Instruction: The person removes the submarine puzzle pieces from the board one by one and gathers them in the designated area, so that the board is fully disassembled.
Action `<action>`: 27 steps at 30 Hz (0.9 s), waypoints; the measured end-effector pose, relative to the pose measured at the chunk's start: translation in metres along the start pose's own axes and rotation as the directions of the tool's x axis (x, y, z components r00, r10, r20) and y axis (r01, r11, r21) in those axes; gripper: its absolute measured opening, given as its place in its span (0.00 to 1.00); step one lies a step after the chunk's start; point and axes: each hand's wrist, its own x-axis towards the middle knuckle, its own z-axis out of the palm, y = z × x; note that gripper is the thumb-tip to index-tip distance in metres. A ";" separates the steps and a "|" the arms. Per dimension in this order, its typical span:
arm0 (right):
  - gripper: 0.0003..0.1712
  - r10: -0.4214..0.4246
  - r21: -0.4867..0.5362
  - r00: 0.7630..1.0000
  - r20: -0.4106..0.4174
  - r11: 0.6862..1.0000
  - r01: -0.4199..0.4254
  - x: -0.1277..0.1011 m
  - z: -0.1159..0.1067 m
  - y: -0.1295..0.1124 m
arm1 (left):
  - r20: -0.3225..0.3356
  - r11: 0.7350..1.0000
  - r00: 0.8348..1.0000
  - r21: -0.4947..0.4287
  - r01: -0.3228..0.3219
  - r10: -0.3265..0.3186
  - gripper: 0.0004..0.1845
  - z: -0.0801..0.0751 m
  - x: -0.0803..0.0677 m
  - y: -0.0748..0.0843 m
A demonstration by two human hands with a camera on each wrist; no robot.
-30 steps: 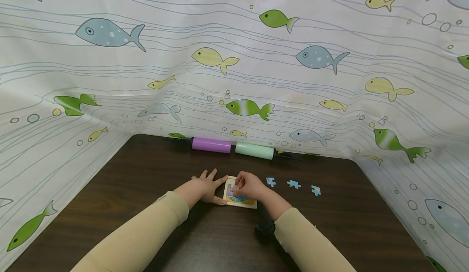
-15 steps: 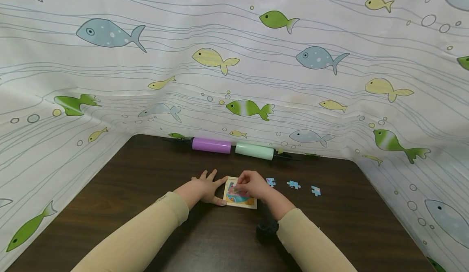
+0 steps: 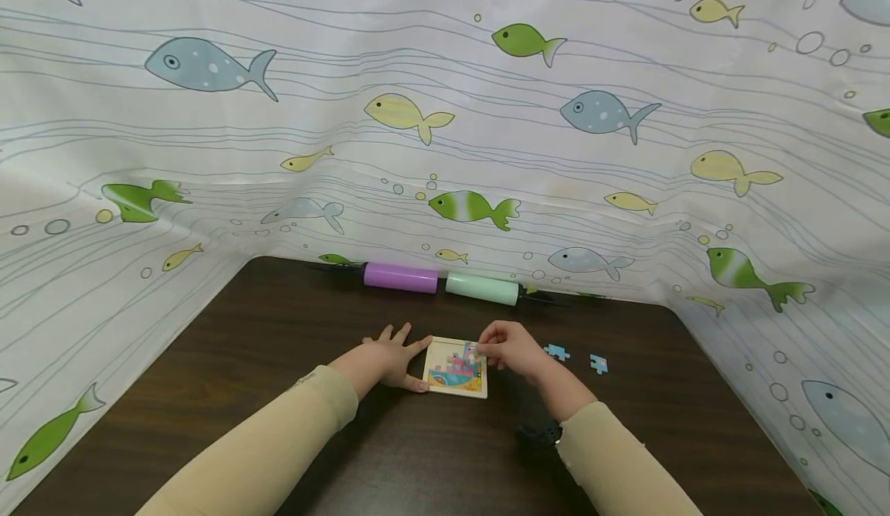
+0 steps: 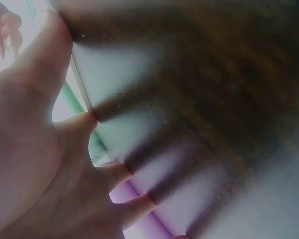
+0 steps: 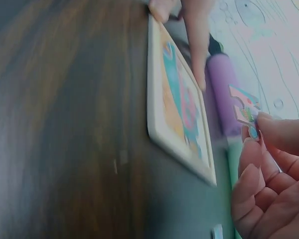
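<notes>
A small wooden puzzle tray (image 3: 455, 393) lies on the table, partly filled with pieces of a pink and blue picture; bare wood shows in its upper left. My left hand (image 3: 391, 357) rests beside it with fingers spread, the thumb and index fingertip at its left edge. At the tray's upper right corner, my right hand (image 3: 513, 351) pinches a jigsaw piece (image 5: 245, 109) between thumb and fingers. In the right wrist view this pink and light blue piece is held up, tilted, apart from the tray.
Two loose jigsaw pieces, one nearer (image 3: 556, 352) and one farther right (image 3: 599, 363), lie on the dark table (image 3: 431, 454). Behind the tray, a purple cylinder (image 3: 401, 277) and a mint green cylinder (image 3: 483, 288) lie along the fish-patterned curtain (image 3: 459, 145).
My right hand has moved right, from over the tray to its upper right corner. The nearest loose piece no longer shows at its spot, which the hand covers. The left hand stays put.
</notes>
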 end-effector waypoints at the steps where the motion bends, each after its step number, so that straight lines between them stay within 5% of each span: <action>1: 0.05 0.009 -0.003 1.000 -0.006 1.000 -0.009 -0.002 -0.005 0.002 | -0.001 1.000 1.000 0.000 0.000 0.000 0.50 0.000 0.000 0.000; 10: 0.06 0.081 -0.092 0.995 0.056 0.993 -0.076 -0.026 -0.049 0.020 | 0.003 1.000 1.000 -0.015 0.004 -0.004 0.50 0.000 0.000 0.000; 17: 0.06 0.113 -0.158 0.985 0.128 0.983 -0.092 -0.035 -0.061 0.029 | 0.013 1.000 1.000 -0.010 0.012 -0.012 0.50 0.001 0.002 -0.002; 27: 0.04 0.118 -0.230 0.993 0.020 0.967 -0.110 -0.034 -0.055 0.035 | 0.000 1.000 1.000 -0.014 0.010 -0.010 0.50 0.001 0.003 -0.001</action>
